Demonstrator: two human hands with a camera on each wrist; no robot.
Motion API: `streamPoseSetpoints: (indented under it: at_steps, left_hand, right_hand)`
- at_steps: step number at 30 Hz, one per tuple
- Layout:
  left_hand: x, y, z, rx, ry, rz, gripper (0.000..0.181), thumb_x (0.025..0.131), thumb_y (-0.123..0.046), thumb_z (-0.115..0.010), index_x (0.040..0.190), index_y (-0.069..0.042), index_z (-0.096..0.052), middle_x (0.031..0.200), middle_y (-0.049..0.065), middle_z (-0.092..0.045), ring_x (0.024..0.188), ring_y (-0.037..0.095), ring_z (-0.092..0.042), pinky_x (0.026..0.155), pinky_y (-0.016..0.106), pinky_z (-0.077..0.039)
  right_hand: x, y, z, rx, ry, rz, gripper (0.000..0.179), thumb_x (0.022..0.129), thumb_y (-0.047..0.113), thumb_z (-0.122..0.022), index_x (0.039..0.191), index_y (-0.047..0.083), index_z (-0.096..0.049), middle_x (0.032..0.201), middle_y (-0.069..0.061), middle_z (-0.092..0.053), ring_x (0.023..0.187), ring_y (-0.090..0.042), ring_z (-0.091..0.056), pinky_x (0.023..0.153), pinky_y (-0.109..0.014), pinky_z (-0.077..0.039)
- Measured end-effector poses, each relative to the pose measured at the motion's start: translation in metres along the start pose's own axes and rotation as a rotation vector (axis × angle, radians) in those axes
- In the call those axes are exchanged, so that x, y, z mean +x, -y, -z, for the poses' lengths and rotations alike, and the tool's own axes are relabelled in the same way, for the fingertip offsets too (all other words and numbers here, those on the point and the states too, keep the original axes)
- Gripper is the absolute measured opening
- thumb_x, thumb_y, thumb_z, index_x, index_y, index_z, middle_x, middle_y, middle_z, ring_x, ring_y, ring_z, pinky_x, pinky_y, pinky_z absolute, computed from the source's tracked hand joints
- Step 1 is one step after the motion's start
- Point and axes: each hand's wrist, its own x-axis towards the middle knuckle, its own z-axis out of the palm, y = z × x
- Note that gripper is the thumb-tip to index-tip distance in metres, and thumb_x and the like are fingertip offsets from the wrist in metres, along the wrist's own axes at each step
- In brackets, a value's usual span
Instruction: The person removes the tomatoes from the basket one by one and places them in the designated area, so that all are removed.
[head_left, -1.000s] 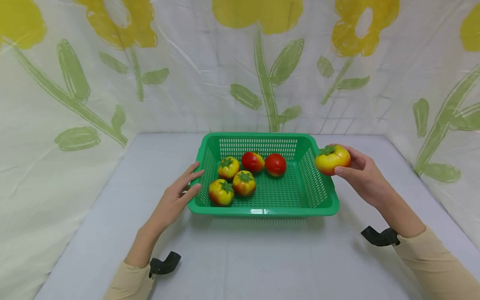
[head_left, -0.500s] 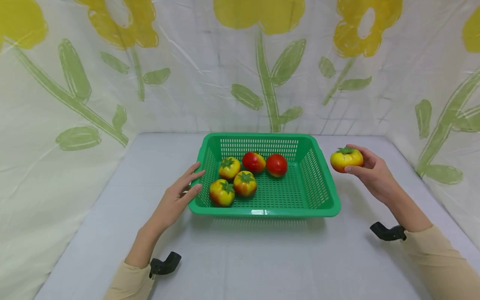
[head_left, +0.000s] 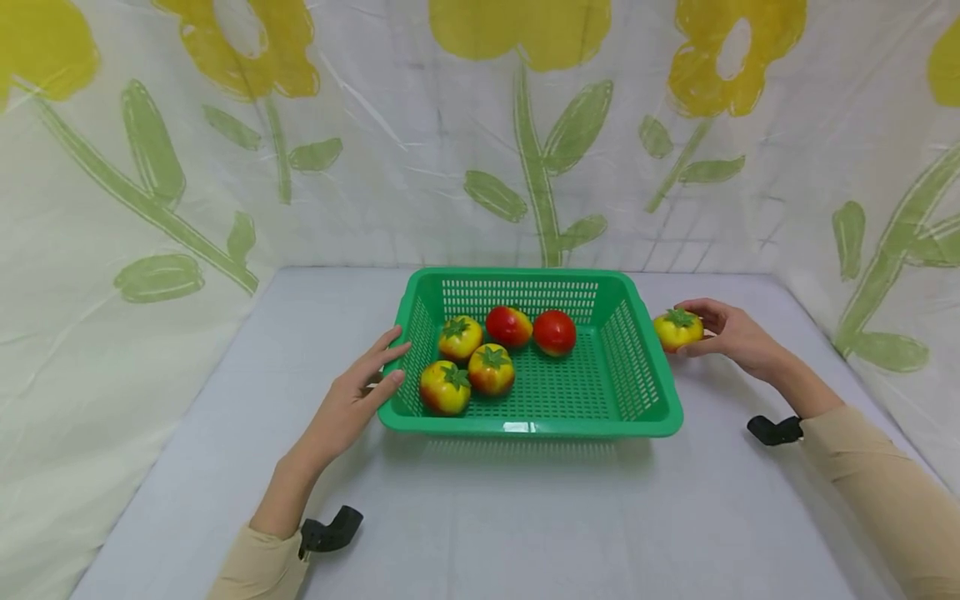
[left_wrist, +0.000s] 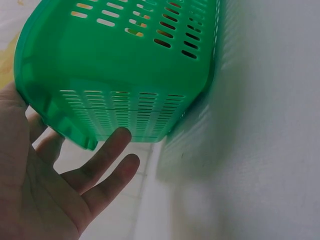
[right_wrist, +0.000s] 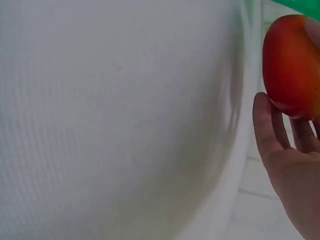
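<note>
My right hand (head_left: 731, 335) pinches a yellow-red tomato (head_left: 677, 331) with a green leafy top, just outside the right wall of the green basket (head_left: 528, 427). In the right wrist view its red underside (right_wrist: 289, 70) shows between the fingers and the partly seen thumb. My left hand (head_left: 358, 392) rests at the basket's left rim with its fingers extended; in the left wrist view two fingertips (left_wrist: 117, 145) reach below the rim, beside the perforated wall. Inside the basket, toward the left and back, lie several tomatoes (head_left: 491, 369), some yellow-red with green tops and some mostly red.
The basket stands on a white-covered table (head_left: 525, 517). Behind it hangs a white curtain (head_left: 375, 167) printed with yellow flowers. A black wrist mount (head_left: 330, 531) sits on the left forearm and another black mount (head_left: 775, 430) on the right.
My right hand first carried the tomato to the right, away from the basket rim, then lowered it and brought it back left beside the basket wall. The left hand has stayed put.
</note>
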Motion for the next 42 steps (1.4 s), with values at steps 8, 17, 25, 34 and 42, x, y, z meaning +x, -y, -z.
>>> streamPoseSetpoints:
  at_steps: [8,17,25,34,42]
  left_hand:
    - [-0.001,0.0,-0.002,0.005,-0.001,-0.005,0.043,0.104,-0.027,-0.052,0.147,-0.02,-0.049,0.158,-0.015,-0.024,0.138,0.017,-0.036,0.099,0.049,-0.041]
    - [0.002,0.001,0.0,0.011,-0.003,-0.01,0.043,0.104,-0.027,-0.053,0.147,-0.021,-0.048,0.158,-0.016,-0.024,0.133,0.018,-0.042,0.098,0.048,-0.042]
    - [0.0,-0.001,-0.001,0.024,-0.002,-0.013,0.044,0.104,-0.024,-0.054,0.147,-0.019,-0.048,0.159,-0.012,-0.024,0.133,0.02,-0.042,0.097,0.048,-0.043]
    - [0.0,-0.003,-0.001,0.032,-0.012,-0.01,0.044,0.104,-0.026,-0.053,0.147,-0.021,-0.048,0.158,-0.015,-0.024,0.129,0.016,-0.045,0.094,0.045,-0.045]
    - [0.0,-0.008,-0.001,0.036,-0.011,-0.007,0.044,0.104,-0.022,-0.054,0.147,-0.015,-0.048,0.159,-0.008,-0.025,0.13,0.019,-0.045,0.094,0.045,-0.045]
  right_hand:
    - [0.011,-0.018,0.01,-0.136,0.066,-0.043,0.074,0.079,0.02,-0.086,0.141,0.008,-0.049,0.137,-0.008,-0.051,0.121,-0.025,-0.047,0.089,-0.018,-0.042]
    - [0.015,-0.016,0.018,-0.2,0.115,0.01,0.075,0.079,0.02,-0.085,0.142,0.006,-0.048,0.138,-0.013,-0.051,0.118,-0.019,-0.051,0.09,-0.016,-0.041]
    - [0.016,-0.017,0.02,-0.19,0.138,0.027,0.076,0.077,0.018,-0.086,0.141,0.005,-0.048,0.14,-0.015,-0.049,0.123,-0.023,-0.047,0.092,-0.015,-0.039]
    - [0.018,-0.016,0.022,-0.229,0.169,0.056,0.073,0.08,0.019,-0.084,0.142,0.006,-0.048,0.14,-0.015,-0.05,0.117,-0.018,-0.052,0.091,-0.015,-0.04]
    - [0.017,-0.014,0.024,-0.257,0.221,0.055,0.076,0.081,0.023,-0.084,0.145,0.008,-0.046,0.144,-0.013,-0.047,0.12,-0.021,-0.051,0.092,-0.015,-0.04]
